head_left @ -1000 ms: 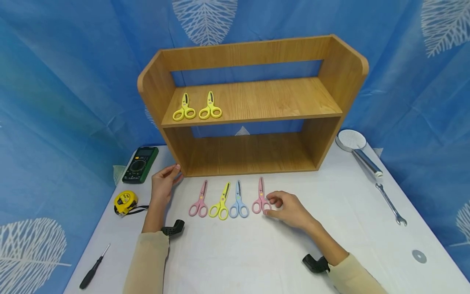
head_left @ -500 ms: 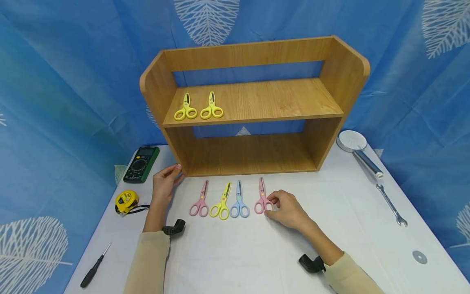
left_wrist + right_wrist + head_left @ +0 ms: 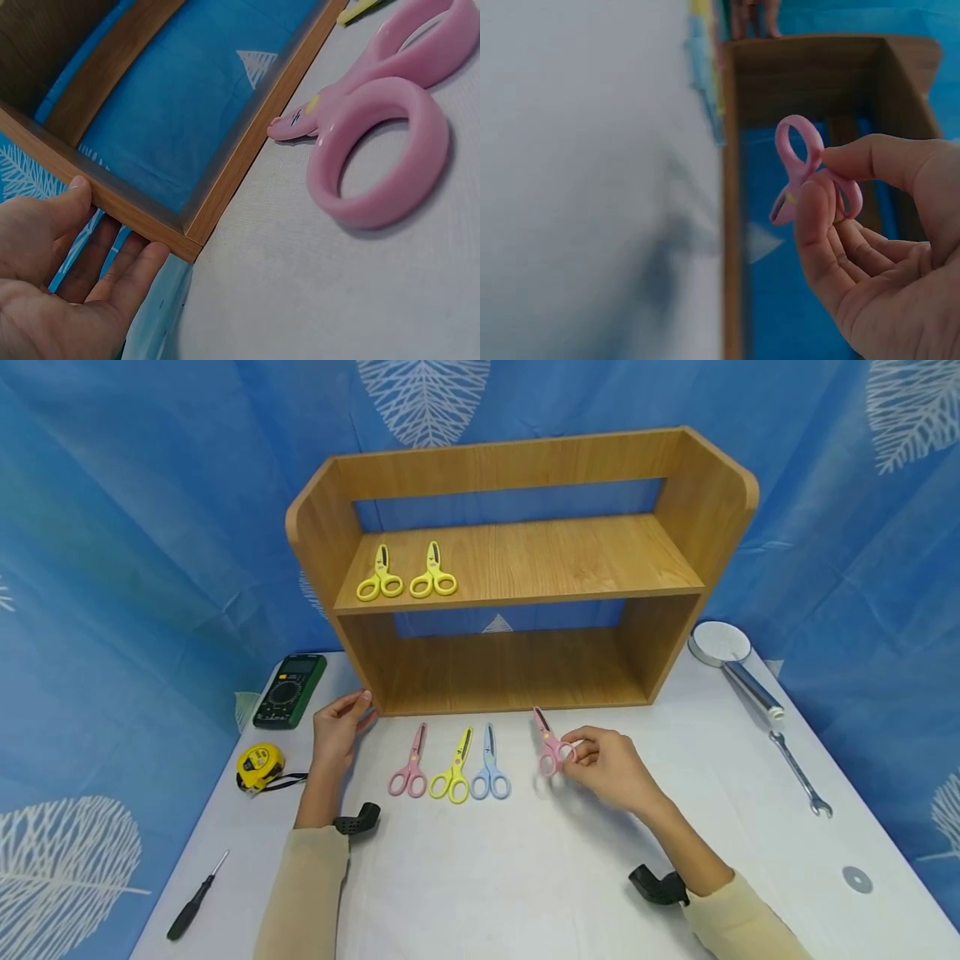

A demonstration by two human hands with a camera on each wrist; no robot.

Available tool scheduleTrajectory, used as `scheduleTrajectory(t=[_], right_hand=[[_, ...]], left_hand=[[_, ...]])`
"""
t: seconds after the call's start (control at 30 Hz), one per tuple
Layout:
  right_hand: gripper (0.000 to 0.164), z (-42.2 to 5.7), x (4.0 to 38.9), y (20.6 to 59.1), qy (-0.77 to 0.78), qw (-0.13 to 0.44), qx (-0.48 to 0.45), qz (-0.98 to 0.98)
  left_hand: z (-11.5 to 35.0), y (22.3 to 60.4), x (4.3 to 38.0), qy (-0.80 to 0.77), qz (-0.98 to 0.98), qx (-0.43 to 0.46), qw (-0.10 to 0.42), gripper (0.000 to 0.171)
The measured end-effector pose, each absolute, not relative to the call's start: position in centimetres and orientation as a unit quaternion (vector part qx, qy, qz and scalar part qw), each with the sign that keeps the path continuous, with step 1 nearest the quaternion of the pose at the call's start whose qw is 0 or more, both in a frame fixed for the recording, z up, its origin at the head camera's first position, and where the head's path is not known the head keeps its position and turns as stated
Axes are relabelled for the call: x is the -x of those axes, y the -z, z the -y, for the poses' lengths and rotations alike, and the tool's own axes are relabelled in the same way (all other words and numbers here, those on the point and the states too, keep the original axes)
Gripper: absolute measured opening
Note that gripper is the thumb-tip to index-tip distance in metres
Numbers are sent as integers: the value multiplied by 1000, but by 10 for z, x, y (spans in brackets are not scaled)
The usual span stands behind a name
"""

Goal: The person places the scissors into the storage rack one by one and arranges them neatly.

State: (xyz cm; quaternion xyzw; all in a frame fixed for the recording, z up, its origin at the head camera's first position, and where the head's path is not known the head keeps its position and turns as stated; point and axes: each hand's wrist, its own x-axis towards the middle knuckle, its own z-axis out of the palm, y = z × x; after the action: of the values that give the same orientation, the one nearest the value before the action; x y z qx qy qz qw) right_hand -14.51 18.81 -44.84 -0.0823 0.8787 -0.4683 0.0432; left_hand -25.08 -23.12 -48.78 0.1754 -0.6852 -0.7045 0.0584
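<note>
My right hand point(image 3: 611, 768) pinches a pair of pink scissors point(image 3: 549, 746) by one handle loop, lifted above the table, blades pointing away. In the right wrist view the thumb and index finger grip that loop. My left hand point(image 3: 335, 732) rests at the lower left corner of the wooden shelf point(image 3: 510, 703), thumb and fingertips touching its side edge, as the left wrist view shows. Between the hands, more pink scissors point(image 3: 414, 760), yellow scissors point(image 3: 456, 768) and blue scissors point(image 3: 490, 768) lie in a row. Two yellow pairs point(image 3: 381, 578) lie on the upper board, at its left end.
At the left are a green multimeter point(image 3: 288, 692), a yellow tape measure point(image 3: 258, 767) and a black screwdriver point(image 3: 197, 897). A round-headed shower head point(image 3: 720, 644), a wrench point(image 3: 801, 774) and a grey washer point(image 3: 857, 879) lie at the right. Blue cloth hangs behind the shelf.
My right hand has lifted the right-hand pink scissors off the table, moving them slightly right and tilting them leftward. The left hand stays at the shelf corner.
</note>
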Motion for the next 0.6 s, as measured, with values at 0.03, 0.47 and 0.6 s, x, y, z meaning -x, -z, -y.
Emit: scheduleTrajectory(t=[0.03,0.47,0.6], right_hand=[[29,-188,145,440,478,35,86,-874],[37,-170,161,301,527,-93,173,-827],[41,-155,194,275,491,-110,161,-849]], left_hand=[[231,487,251,705,685,-175,59,44],[232,485,250,704,685,-177,54,44],[231,487,251,708,682,-174,60,43]])
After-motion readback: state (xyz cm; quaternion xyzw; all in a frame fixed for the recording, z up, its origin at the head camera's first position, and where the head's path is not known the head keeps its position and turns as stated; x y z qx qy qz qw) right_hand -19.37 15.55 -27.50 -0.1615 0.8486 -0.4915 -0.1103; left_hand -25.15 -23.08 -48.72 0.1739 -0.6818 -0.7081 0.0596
